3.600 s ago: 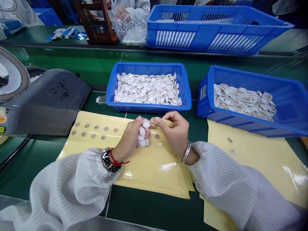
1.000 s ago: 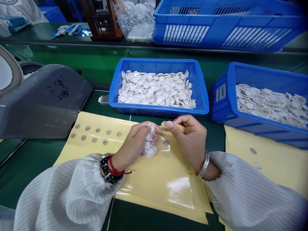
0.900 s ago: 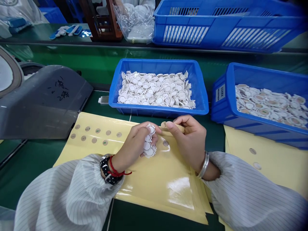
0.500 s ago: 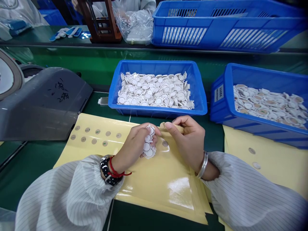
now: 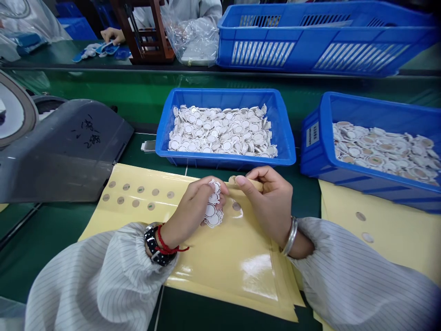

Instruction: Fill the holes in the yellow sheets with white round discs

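Note:
Several white round tags with dark ring outlines [image 5: 212, 211] are bunched in my left hand [image 5: 193, 202], its fingers closed around them. My right hand [image 5: 270, 197] pinches the top edge of a glossy yellow backing sheet [image 5: 234, 257], which curls over at the fingers. On that curled edge, by my thumb tip, is a small round brown sticker [image 5: 232, 179]. Another round sticker [image 5: 236, 206] lies on the sheet between my hands. Two rows of similar stickers [image 5: 135, 203] run along the sheet's left part.
Beyond my hands stands a blue bin [image 5: 225, 160] of white tags. A second blue bin [image 5: 372, 177] at right holds tags, some with brown discs. More yellow sheet [image 5: 389, 220] lies under it. A grey machine [image 5: 62, 156] is at left. A co-worker's hand [image 5: 113, 35] touches blue items across the bench.
A co-worker's hand has come in at the back left onto the blue items. My two hands have hardly moved, and the view has shifted slightly.

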Tool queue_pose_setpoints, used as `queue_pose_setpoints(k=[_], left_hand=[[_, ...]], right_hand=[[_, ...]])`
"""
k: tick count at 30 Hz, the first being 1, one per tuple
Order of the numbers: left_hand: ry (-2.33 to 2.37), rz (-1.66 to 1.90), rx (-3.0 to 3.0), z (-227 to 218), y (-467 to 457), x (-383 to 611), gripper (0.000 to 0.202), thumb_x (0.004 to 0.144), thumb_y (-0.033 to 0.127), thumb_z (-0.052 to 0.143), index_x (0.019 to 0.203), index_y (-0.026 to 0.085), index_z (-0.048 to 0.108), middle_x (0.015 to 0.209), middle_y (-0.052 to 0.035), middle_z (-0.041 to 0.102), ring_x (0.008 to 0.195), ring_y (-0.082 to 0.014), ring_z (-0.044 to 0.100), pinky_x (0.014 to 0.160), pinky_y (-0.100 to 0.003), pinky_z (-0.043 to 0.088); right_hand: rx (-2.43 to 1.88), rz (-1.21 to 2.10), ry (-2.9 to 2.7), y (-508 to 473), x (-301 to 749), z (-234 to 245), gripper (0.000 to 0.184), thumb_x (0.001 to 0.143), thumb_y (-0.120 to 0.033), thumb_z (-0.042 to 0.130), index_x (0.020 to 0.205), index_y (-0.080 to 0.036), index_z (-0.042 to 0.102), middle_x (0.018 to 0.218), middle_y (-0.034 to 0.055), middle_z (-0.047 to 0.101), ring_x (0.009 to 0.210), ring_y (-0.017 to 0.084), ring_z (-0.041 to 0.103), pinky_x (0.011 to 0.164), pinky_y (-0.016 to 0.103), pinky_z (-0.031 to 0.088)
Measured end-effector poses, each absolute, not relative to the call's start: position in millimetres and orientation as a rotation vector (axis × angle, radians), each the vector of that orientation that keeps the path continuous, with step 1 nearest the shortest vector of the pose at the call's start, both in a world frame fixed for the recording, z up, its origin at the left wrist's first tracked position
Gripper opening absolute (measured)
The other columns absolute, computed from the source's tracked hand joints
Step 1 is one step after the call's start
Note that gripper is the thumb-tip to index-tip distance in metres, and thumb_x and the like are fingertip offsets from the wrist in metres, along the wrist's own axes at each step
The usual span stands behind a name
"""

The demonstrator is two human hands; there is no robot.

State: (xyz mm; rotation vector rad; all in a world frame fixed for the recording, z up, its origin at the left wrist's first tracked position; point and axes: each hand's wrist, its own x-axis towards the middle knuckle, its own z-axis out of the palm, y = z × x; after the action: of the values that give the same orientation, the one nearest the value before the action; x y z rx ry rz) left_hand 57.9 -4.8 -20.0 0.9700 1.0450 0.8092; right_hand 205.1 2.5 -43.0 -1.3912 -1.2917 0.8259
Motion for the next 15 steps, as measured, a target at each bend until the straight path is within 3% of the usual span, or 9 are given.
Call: queue_pose_setpoints(k=[15], left_hand=[[1.041, 0.831, 0.98, -21.9, -6.0, 57.5, 0.018, 0.081, 0.027, 0.036, 0.073, 0.018, 0.05, 0.052, 0.0044, 0.043, 0.041, -0.0085, 0.038, 0.039, -0.019, 0.033]], right_hand=[[-1.392, 0.897, -1.235, 2.6, 204.8, -46.2, 0.032, 0.066, -0.044, 0.069, 0.065, -0.018, 0.05, 0.062, -0.002, 0.054, 0.056, 0.011, 0.05, 0.049, 0.024, 0.04]])
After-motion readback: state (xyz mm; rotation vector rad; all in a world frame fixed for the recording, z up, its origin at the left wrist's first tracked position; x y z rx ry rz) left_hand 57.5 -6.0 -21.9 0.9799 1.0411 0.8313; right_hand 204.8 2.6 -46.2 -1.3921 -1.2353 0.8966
